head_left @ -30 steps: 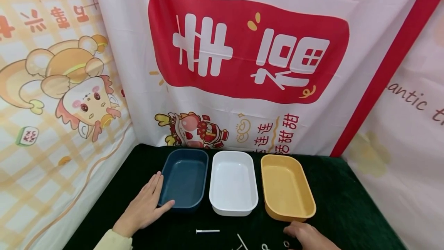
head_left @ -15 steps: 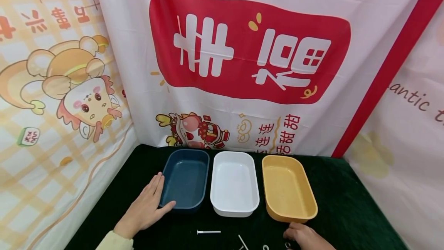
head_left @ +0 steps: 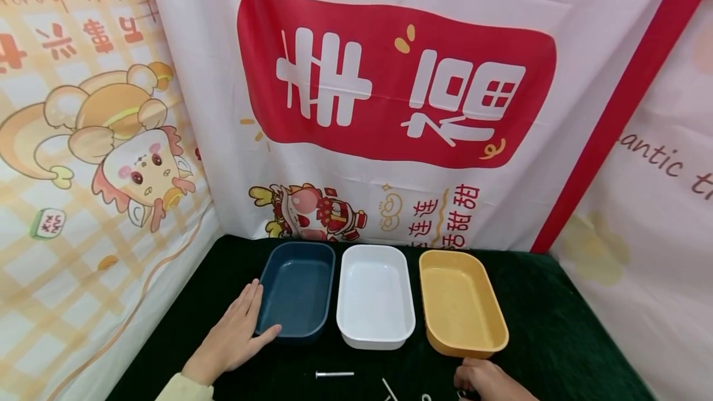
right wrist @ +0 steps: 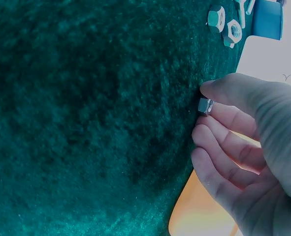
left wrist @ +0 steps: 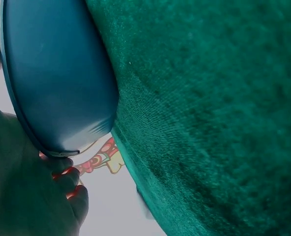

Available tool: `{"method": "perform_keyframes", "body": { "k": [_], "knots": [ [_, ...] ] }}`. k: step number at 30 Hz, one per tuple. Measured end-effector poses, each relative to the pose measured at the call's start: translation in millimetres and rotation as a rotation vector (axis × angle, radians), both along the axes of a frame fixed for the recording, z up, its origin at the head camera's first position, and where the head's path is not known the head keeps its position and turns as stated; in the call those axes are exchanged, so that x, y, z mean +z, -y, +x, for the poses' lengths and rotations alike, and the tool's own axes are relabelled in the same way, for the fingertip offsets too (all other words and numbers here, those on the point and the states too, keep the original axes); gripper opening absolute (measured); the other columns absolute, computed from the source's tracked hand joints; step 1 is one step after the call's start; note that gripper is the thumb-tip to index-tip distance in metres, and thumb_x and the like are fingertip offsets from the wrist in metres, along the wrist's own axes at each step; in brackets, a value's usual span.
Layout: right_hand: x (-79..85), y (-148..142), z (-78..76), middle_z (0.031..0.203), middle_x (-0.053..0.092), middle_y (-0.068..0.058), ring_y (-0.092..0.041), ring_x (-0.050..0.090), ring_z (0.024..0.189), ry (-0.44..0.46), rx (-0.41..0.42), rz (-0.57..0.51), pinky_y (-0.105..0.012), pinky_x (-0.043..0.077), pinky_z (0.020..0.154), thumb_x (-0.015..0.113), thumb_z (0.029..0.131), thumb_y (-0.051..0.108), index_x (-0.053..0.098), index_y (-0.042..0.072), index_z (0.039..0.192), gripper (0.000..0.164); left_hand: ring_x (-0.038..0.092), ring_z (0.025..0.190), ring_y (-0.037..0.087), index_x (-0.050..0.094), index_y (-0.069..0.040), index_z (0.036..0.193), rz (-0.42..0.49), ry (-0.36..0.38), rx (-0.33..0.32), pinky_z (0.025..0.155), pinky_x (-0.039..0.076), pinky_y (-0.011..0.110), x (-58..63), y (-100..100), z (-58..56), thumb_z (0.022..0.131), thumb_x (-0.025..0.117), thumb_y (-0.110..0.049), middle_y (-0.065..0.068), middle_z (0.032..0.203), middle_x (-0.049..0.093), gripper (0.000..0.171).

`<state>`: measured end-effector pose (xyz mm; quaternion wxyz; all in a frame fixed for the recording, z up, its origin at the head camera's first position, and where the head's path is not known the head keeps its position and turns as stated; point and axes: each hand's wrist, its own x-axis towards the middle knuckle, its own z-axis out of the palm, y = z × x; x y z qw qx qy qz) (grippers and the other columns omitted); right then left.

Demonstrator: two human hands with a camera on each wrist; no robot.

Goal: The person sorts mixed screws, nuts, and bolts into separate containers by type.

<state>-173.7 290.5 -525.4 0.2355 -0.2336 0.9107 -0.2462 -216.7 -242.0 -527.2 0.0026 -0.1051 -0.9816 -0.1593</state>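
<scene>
My left hand [head_left: 229, 340] rests along the left side of the blue tray [head_left: 298, 293], fingers straight and thumb at its near rim. Seen from the left wrist, the fingers [left wrist: 66, 179] lie at the tray's outer wall [left wrist: 56, 73]. Just in front of the yellow tray [head_left: 462, 302], my right hand [head_left: 491, 380] is down at the cloth. A small metal hex nut [right wrist: 205, 106] sits between its thumb and index finger in the right wrist view, pinched close to the cloth. The other fingers are curled beneath.
Between the blue and yellow trays stands a white tray [head_left: 375, 296]. A bolt [head_left: 334, 374] lies in front of it on the dark green cloth [head_left: 557, 327]. Two more hex nuts [right wrist: 232, 32] lie beyond the right thumb. A printed curtain [head_left: 390, 203] hangs behind the trays.
My right hand has shifted slightly and its fingers have come in around the nut, covering more of it. The left hand stays at the blue tray.
</scene>
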Motion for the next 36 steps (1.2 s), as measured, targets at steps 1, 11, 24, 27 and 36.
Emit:
{"method": "perform_keyframes", "body": {
  "k": [1,11,24,27,36],
  "knots": [
    [-0.2,0.2,0.1,0.083,0.061,0.014,0.003,0.057,0.072,-0.004,0.003,0.002,-0.022,0.053,0.065,0.080,0.087,0.018,0.076,0.021,0.094,0.008,0.017,0.162,0.047,0.019,0.003,0.166,0.000,0.001,0.001,0.128,0.024,0.068,0.0,-0.1,0.2,0.096,0.046,-0.081,0.023,0.177,0.012,0.113],
    [1.0,6.5,1.3,0.079,0.061,0.015,0.004,0.058,0.069,-0.027,0.025,0.055,-0.021,0.053,0.062,0.077,0.089,0.017,0.073,0.026,0.088,0.010,0.018,0.162,0.048,0.020,0.004,0.166,0.005,-0.007,-0.002,0.127,0.024,0.068,-0.8,0.6,0.6,0.096,0.046,-0.081,0.024,0.176,0.013,0.113],
    [10.9,23.9,6.7,0.079,0.068,0.016,0.005,0.059,0.067,-0.129,0.138,0.007,-0.017,0.056,0.064,0.082,0.088,0.014,0.076,0.019,0.090,0.008,0.015,0.163,0.047,0.018,0.003,0.167,0.007,0.020,-0.005,0.128,0.023,0.069,-2.6,1.3,-0.7,0.097,0.046,-0.080,0.024,0.177,0.010,0.112],
    [17.0,31.2,8.2,0.079,0.068,0.017,0.005,0.059,0.067,-0.143,0.145,0.024,-0.017,0.056,0.065,0.082,0.090,0.017,0.077,0.021,0.091,0.007,0.015,0.163,0.047,0.018,0.003,0.167,0.008,0.021,-0.007,0.128,0.023,0.069,-2.9,1.2,-1.3,0.097,0.046,-0.080,0.023,0.177,0.010,0.112],
    [35.6,60.2,7.1,0.084,0.066,0.018,0.004,0.058,0.069,-0.162,0.141,0.043,-0.016,0.057,0.068,0.081,0.092,0.021,0.078,0.025,0.099,0.009,0.014,0.163,0.047,0.017,0.003,0.167,0.008,0.029,-0.006,0.128,0.022,0.068,-2.2,1.5,-0.9,0.097,0.044,-0.082,0.024,0.177,0.009,0.113]
  ]
}}
